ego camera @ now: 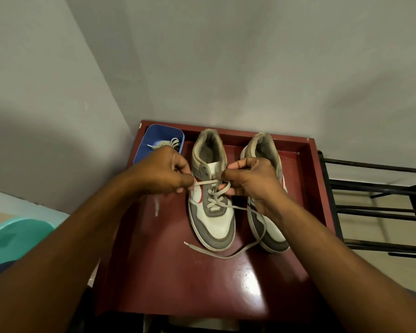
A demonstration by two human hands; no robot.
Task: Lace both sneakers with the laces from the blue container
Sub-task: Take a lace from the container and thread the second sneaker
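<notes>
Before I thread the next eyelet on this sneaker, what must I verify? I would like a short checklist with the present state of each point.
1. Left hand pinches the lace: ok.
2. Right hand pinches the lace on the opposite side: ok.
3. Lower crossings on the first sneaker are in place: ok.
4. Top eyelets are free: ok.
5. Loose end lies untangled on the table: ok.
6. Second lace is in the blue container: ok. Eyelets of the other sneaker: cannot tell, the right hand covers them.

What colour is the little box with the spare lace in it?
The container is blue, seen best in the head view.
</notes>
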